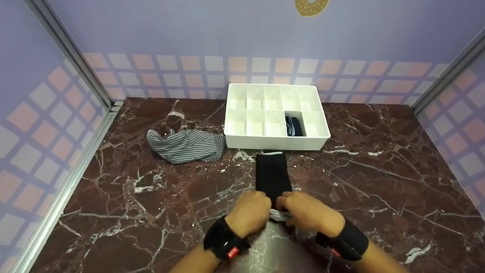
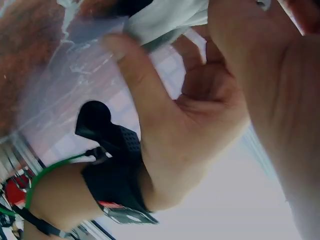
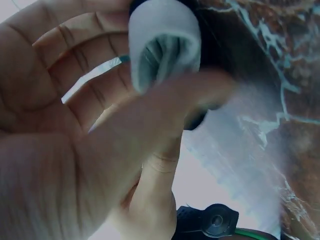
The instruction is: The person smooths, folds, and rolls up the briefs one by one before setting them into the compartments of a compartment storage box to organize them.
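Observation:
A narrow black folded cloth (image 1: 272,170) lies lengthwise on the marble surface, its near end turned up into a pale striped roll (image 1: 279,215). My left hand (image 1: 251,212) grips the left side of that near end, fingers curled. Opposite it, my right hand (image 1: 308,212) holds the right side of the roll. The right wrist view shows the roll's hollow pale end (image 3: 165,45) between the thumb and fingers. Pale fabric (image 2: 165,22) shows by the hands in the left wrist view. What kind of garment it is cannot be told.
Behind the black cloth stands a white divided box (image 1: 276,142) with several compartments; one in the front row holds dark folded cloths (image 1: 293,126). A crumpled grey-and-white striped cloth (image 1: 187,146) lies left of the box. Tiled-pattern walls (image 1: 170,76) border the surface.

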Motion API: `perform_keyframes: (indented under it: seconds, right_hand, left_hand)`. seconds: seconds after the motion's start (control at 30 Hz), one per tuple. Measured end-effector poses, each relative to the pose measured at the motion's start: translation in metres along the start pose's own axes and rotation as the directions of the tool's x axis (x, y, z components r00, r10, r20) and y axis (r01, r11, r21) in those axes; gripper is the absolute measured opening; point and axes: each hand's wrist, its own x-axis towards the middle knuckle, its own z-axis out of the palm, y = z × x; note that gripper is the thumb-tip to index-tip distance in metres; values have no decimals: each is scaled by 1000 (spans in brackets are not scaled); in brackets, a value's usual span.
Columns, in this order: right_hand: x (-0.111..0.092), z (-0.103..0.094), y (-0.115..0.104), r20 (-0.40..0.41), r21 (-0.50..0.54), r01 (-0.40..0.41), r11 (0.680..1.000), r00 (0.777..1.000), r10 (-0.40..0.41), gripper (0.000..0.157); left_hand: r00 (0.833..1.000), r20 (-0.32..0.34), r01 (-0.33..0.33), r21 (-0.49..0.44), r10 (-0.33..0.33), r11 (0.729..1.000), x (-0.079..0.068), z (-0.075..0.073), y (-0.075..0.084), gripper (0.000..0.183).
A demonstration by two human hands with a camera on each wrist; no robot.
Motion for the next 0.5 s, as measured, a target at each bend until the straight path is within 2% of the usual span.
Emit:
perform_keyframes:
  seconds: [0.17,0.3,0.4,0.5]
  right_hand:
    - [-2,1,7,-52,91,28,996,998,-23,15]
    - [-3,1,14,-88,173,58,983,995,-43,16]
    - [-3,2,17,-100,212,60,975,994,-39,21]
    - [-4,4,19,-93,236,32,971,996,-10,23]
  left_hand:
    - [1000,18,13,-92,-11,996,0,-4,-7,9]
    - [999,36,37,-155,-32,987,0,-6,-9,13]
    - [998,20,56,-147,-54,988,-1,-6,-9,21]
    - [997,-10,70,-90,-72,993,0,-3,-9,27]
